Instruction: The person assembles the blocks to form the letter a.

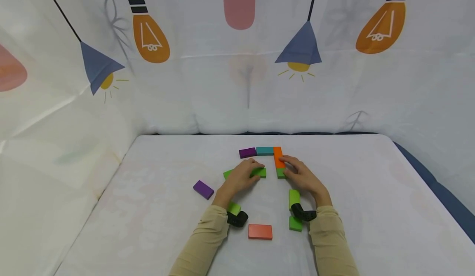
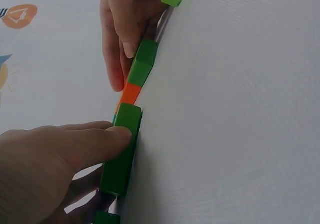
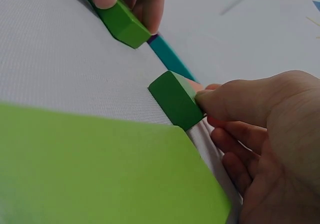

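Note:
My left hand [image 1: 243, 175] pinches a green block [image 1: 261, 172], thumb on its near face and fingers behind it. At that hand's other side, a second green block [image 1: 227, 173] lies partly hidden. My right hand [image 1: 302, 178] rests against the right side of a small green block [image 3: 175, 99], its thumb touching the block. Its index finger overlaps the orange block [image 1: 277, 154] just beyond. That orange block meets a teal block [image 1: 265, 151], and a purple block [image 1: 248, 153] follows on the left.
Near the right wrist lie two light green blocks, an upper one [image 1: 294, 197] and a lower one [image 1: 295, 224]. A coral block [image 1: 260, 232] lies between the forearms. Left of the left hand is a purple block [image 1: 203, 189]; a light green block [image 1: 234, 208] shows by that wrist. All are on the white table [image 1: 156, 210].

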### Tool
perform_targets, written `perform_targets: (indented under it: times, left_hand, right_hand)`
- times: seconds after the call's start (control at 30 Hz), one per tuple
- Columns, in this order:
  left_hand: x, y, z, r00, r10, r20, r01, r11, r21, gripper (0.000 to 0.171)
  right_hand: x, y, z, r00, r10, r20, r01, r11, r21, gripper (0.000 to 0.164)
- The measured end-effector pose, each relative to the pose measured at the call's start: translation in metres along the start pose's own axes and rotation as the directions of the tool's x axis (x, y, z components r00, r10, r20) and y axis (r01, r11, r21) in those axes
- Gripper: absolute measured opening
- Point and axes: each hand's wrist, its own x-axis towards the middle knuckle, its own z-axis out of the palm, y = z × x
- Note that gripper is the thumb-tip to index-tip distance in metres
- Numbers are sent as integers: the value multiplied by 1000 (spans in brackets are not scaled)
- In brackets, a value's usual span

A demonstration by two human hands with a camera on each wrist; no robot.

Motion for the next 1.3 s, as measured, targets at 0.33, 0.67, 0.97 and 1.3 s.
perform_targets:
  times: [0.33,0.67,0.97,1.3]
  left_hand:
    - [0,1,0,999,26,-26,-26,1000,-6,36]
    - [2,3,1,999,18,-38,-18,1000,3,36]
    - [3,7,6,999,16,-42,-15,999,31,36]
    - [5,9,8,998,1,-62,2,999,51,36]
  right_hand:
    - [1,1,0,1000,-11,-4,11,1000,-7,46]
    - [4,1,1,1000,-1,4,1,1000,-17,47]
    - [0,3,1,1000,-11,-3,11,1000,-22,47]
    - [1,0,-1,1000,17,1,-17,1000,-24,46]
